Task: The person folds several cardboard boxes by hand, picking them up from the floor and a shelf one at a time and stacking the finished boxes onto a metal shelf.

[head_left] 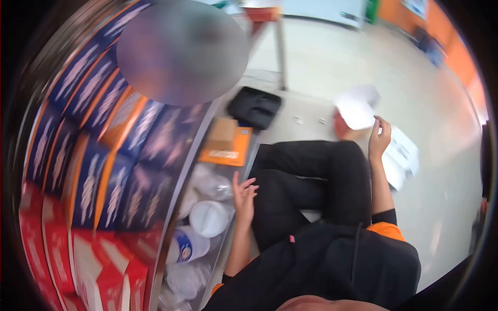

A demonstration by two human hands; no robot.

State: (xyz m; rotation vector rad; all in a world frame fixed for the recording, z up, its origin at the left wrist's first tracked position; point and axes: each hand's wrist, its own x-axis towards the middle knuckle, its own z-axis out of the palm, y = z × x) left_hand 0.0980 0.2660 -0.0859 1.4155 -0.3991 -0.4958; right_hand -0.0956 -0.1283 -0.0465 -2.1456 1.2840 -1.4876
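My right hand (pixel 381 136) is raised beside my right knee, its fingers pinched at the edge of a white sheet (pixel 355 111) that looks like paper and is smeared by motion. Part of a red object (pixel 340 125) shows under that sheet. Below and to the right of the hand, a white printed packet (pixel 400 153) lies on the floor. My left hand (pixel 244 199) is open with spread fingers, holding nothing, between my left thigh and the shelf. Closest to it are clear plastic wrapping (pixel 217 186) and a white round container (pixel 209 217).
Blue and orange boxes (pixel 91 192) stack on the left above red and white cartons (pixel 104 264). Wrapped paper cups (pixel 192 244) fill the low shelf. A cardboard box (pixel 222 133), an orange packet (pixel 228 150) and a black case (pixel 254 107) sit ahead. A blurred oval covers the upper left.
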